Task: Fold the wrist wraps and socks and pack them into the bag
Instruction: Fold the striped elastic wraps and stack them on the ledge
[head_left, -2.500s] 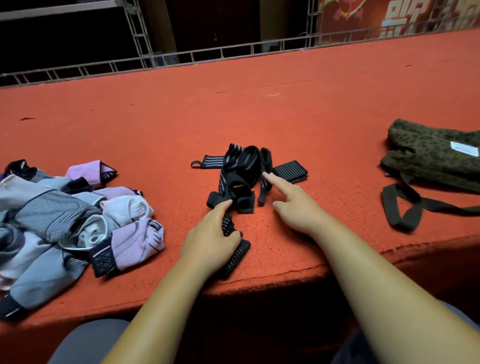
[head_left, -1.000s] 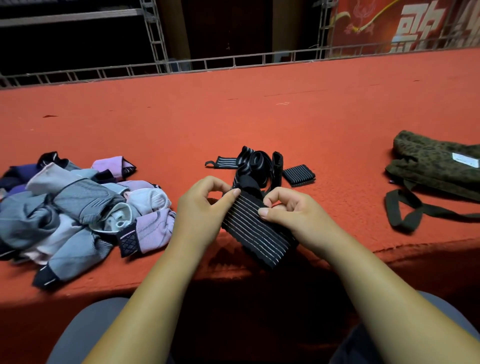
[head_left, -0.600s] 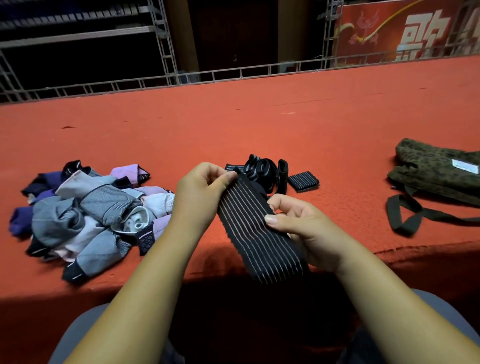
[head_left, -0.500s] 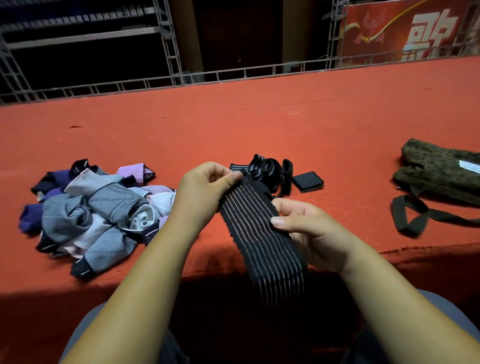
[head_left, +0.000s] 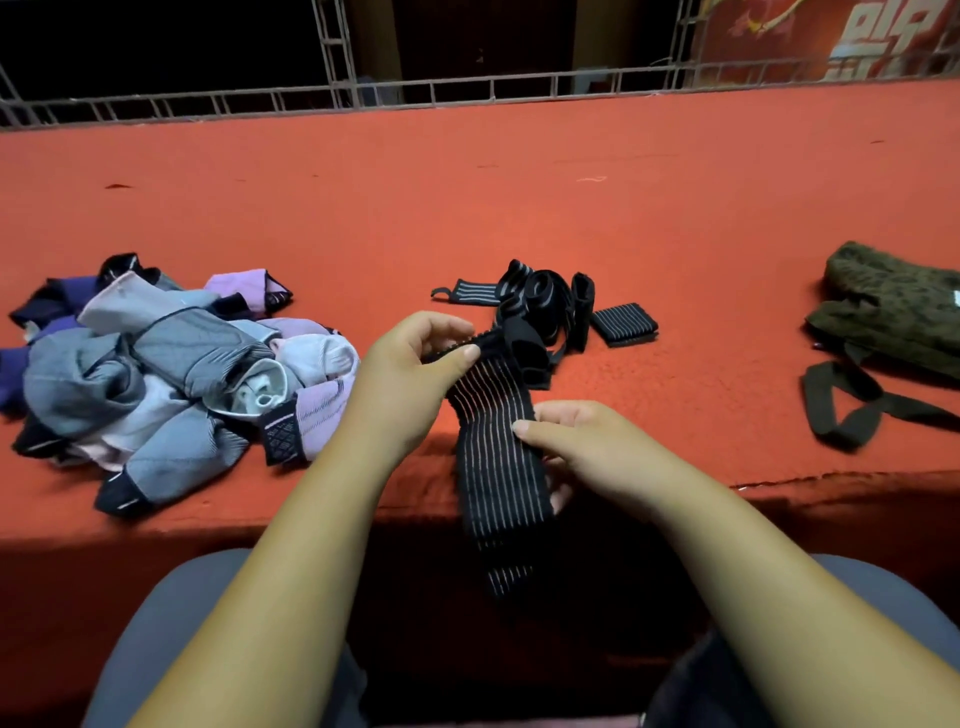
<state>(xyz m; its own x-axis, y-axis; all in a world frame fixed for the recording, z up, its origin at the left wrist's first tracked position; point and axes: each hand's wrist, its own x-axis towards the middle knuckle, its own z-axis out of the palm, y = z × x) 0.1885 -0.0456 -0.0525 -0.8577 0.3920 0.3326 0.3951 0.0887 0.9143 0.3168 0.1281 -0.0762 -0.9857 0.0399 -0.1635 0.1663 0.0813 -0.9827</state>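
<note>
The person's right hand (head_left: 587, 447) is pinching the striped black wrist wrap (head_left: 493, 467) midway along. The left hand (head_left: 410, 374) is gripping its upper end above the red table's (head_left: 467, 208) near edge, and the lower end is hanging free. Beyond, the sock pile (head_left: 171, 374) is lying left, the other wraps (head_left: 540, 312) are sitting tangled mid-table, and the olive bag (head_left: 893, 312) is resting far right.

Your left grip (head_left: 410, 374) and right grip (head_left: 587, 447) are bare, forearms (head_left: 291, 571) too; grey trousers (head_left: 171, 613) on both knees, near edge.
</note>
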